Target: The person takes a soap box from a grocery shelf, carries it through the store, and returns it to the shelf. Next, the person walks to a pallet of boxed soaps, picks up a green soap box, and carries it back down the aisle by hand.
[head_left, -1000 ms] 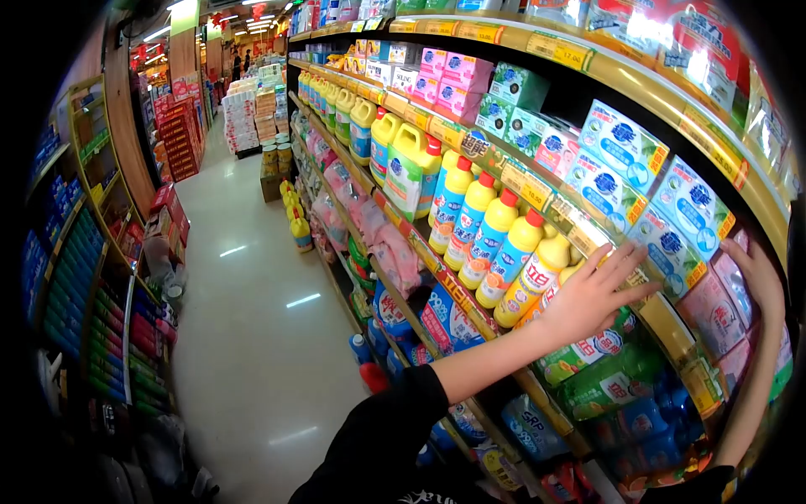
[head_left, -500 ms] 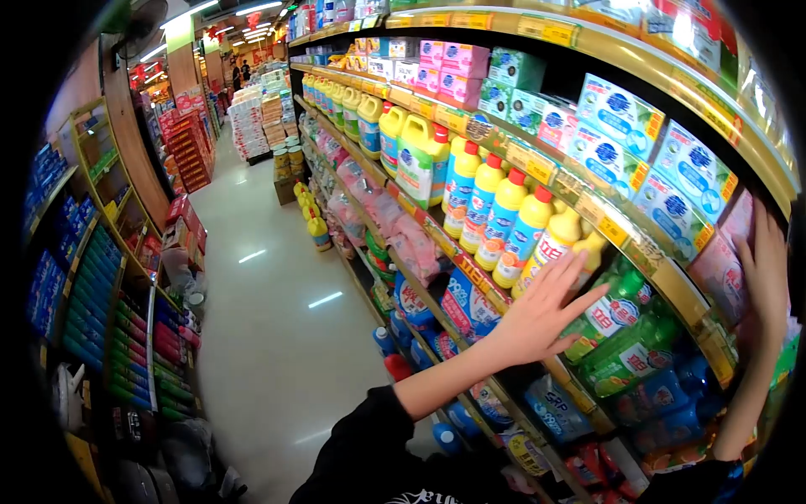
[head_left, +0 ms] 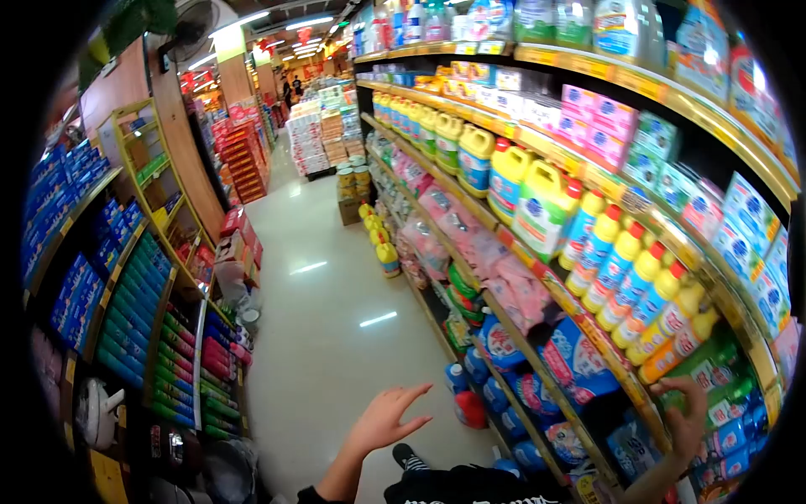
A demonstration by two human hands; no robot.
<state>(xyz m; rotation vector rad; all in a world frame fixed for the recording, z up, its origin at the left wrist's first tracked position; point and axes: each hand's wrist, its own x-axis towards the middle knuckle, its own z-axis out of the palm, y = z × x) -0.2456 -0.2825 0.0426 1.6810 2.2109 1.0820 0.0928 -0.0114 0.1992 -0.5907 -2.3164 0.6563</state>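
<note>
My left hand [head_left: 388, 417] hovers over the aisle floor with its thumb and fingers apart, holding nothing. To the right, my right hand [head_left: 690, 413] is loosely bent in front of the shelf, fingers apart, with nothing visible in it. Closest to it are green dish soap bottles [head_left: 714, 370] and blue bottles [head_left: 732, 438]. Just above stands a row of yellow bottles with red caps [head_left: 642, 281]. Large yellow-capped jugs [head_left: 541, 210] are further along the same shelf. Whether the right hand touches the shelf, I cannot tell.
The tiled floor [head_left: 323, 336] runs down the aisle. Yellow jugs [head_left: 386, 259] stand on it by the right shelf. Toothpaste-like boxes [head_left: 75, 294] fill the left shelf. Stacked red cartons [head_left: 243, 155] and white packs [head_left: 308, 143] are further ahead.
The view has swung left. My left hand has come away from the yellow bottles to above the floor. My right hand has left the pink packs and dropped lower.
</note>
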